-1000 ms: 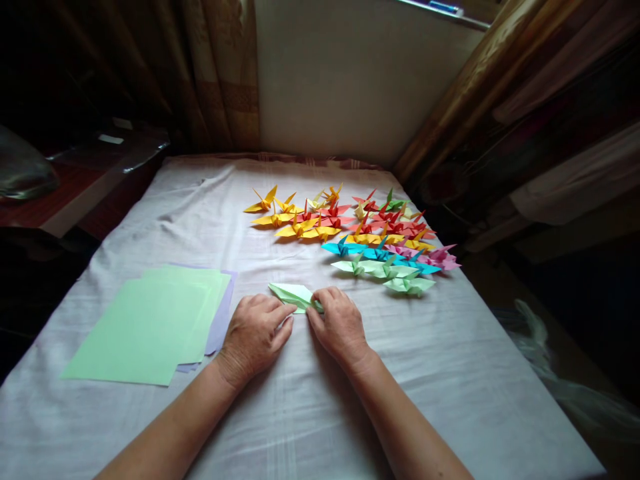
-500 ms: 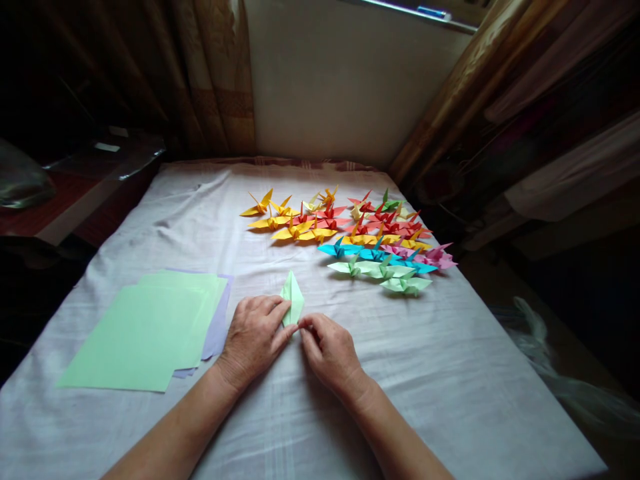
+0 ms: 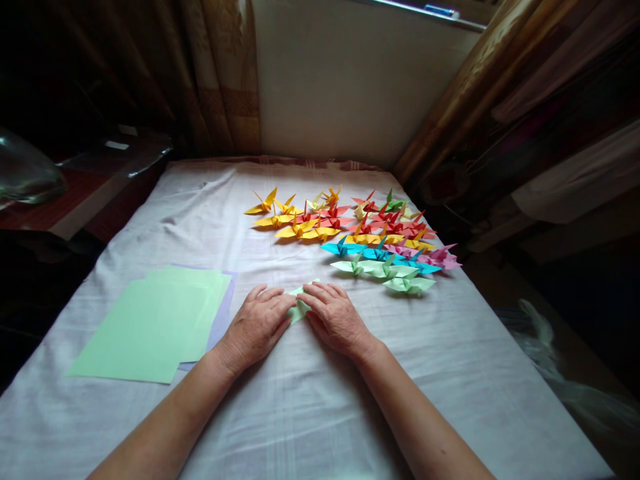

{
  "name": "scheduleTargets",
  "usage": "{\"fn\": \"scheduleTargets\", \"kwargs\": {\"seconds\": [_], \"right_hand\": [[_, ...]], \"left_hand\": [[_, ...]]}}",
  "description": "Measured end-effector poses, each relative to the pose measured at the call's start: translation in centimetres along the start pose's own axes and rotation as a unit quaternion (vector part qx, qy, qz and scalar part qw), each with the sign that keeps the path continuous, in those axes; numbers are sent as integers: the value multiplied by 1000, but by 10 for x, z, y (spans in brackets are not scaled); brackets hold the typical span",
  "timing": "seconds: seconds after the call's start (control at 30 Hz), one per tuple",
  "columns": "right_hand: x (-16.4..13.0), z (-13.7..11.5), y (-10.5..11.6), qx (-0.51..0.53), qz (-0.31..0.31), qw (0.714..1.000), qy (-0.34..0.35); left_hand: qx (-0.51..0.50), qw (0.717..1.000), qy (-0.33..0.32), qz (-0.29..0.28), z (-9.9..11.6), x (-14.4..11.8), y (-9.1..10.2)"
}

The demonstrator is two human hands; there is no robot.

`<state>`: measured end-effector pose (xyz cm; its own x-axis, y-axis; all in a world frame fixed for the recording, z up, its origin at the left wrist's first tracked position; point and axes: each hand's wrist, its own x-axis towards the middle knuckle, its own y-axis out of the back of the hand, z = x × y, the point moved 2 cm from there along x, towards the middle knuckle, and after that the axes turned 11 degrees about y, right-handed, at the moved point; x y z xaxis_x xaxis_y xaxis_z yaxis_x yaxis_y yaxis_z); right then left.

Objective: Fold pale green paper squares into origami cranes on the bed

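Note:
A small folded piece of pale green paper (image 3: 301, 309) lies on the cloth between my hands, turned at a slant. My left hand (image 3: 260, 323) has its fingertips on the paper's left side, the thumb low and near its lower edge. From the right, my right hand (image 3: 338, 321) curves its fingers over the paper's other side and hides much of it. Both hands hold the paper down against the cloth. To the left lies a stack of flat green sheets (image 3: 143, 327), with purple sheets (image 3: 223, 317) showing from under it.
Several folded paper cranes in yellow (image 3: 296, 229), red (image 3: 334, 215), blue (image 3: 343, 248), pink (image 3: 443, 257) and pale green (image 3: 410, 285) stand in rows towards the back right. A white cloth (image 3: 310, 413) covers the table. A dark red surface (image 3: 45, 207) adjoins at left.
The folded paper has turned from upright to slanting right. My right hand has moved up from its lower tip and spread over it. The view has shifted slightly.

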<state>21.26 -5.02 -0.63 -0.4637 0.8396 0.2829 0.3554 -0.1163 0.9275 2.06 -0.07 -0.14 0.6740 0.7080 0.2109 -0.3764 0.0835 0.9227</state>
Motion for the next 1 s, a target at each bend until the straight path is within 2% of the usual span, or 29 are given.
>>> {"fn": "scheduleTargets", "kwargs": {"seconds": [0.23,0.4,0.5,0.6,0.77,0.87,1.0], "right_hand": [[-14,-10,0,23,44,998,-47],[-7,3,8,44,14,998,-35],[-4,4,13,54,1,998,-44],[-9,-7,13,42,14,997,-64],[-23,-30,3,14,80,993,-91],[-24,-35,-1,-18,103,991,-79],[-17,-37,1,-20,89,995,-48]], "left_hand": [[3,999,-43,-30,-3,2,7],[-14,998,-48,-41,-1,4,10],[2,998,-51,-31,-3,3,9],[12,998,-57,-20,-7,-1,9],[13,997,-80,-9,-6,-10,10],[17,997,-78,10,-3,-13,9],[12,997,-70,32,0,-12,7]]}}
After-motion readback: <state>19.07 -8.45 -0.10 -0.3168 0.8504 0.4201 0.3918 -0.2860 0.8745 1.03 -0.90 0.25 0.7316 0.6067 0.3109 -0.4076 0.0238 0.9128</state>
